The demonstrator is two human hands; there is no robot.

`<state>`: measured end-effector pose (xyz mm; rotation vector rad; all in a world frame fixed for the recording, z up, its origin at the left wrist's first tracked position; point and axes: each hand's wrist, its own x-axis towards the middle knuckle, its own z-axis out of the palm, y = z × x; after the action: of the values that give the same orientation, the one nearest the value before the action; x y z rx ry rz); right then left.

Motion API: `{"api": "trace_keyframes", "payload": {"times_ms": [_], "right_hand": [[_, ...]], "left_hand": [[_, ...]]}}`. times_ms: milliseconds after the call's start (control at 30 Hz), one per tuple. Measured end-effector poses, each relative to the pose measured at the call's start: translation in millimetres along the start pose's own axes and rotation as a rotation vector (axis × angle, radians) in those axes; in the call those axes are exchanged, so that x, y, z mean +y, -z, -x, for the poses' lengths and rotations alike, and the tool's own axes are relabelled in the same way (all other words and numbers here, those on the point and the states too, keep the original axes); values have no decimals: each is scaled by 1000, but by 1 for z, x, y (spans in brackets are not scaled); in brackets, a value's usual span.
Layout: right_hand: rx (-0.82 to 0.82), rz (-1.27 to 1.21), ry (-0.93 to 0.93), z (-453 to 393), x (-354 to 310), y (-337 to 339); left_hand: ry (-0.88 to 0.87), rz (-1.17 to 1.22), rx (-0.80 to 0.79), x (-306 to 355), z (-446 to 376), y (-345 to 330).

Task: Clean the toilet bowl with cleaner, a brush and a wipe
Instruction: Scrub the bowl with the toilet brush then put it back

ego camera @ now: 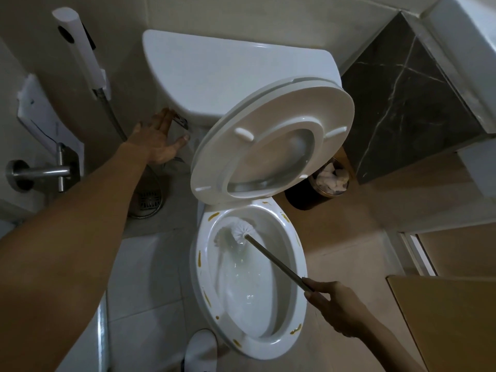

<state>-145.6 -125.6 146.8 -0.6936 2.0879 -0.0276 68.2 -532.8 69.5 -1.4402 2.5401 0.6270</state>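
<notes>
Gripping the brush (243, 232) handle, your right hand (334, 307) keeps bristles in the toilet bowl (292, 253); left hand (158, 139), fingers straight, touches the flush lever (180, 121).

Dim, flat indoor light; soft glare on the raised toilet seat (271, 146); wide-angle bending at the edges; brush head (236, 233) slightly blurred.

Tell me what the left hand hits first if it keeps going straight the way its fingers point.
Most likely the chrome flush lever on the side of the tank. The left hand is open, fingertips right at the lever; whether they already touch it is unclear from this view.
</notes>
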Motion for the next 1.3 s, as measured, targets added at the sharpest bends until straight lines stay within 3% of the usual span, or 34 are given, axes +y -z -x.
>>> {"api": "trace_keyframes", "payload": {"times_ms": [900, 1300], "right_hand": [[-69, -38, -37, 13, 9, 0], [-174, -43, -72, 26, -8, -3]], "left_hand": [[25, -81, -68, 4, 0, 7], [26, -92, -93, 4, 0, 10]]}}
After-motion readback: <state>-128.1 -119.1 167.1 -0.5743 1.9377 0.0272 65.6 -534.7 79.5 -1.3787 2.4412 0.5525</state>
